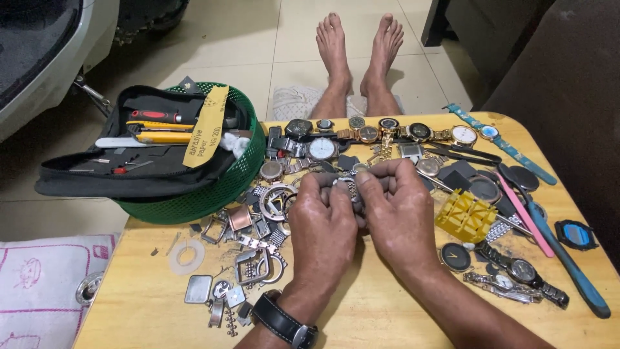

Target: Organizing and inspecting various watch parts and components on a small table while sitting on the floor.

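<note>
Nearest, both hands, left (323,223) and right (400,216), pinch a metal watch band (351,188) above the wooden tabletop (361,310), the work seemingly midway, loose parts (248,249) scattered, a row of watches (387,129) beyond untouched.

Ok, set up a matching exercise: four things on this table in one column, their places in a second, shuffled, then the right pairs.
Things:
1. metal watch band
2. yellow holder block
3. green basket
4. translucent tape ring

Places:
A. far left corner, under a black tool case
B. pinched between the left hand and right hand
C. flat on the wood, left of the hands
D. just right of the right hand

Pairs: 1-B, 2-D, 3-A, 4-C
</note>
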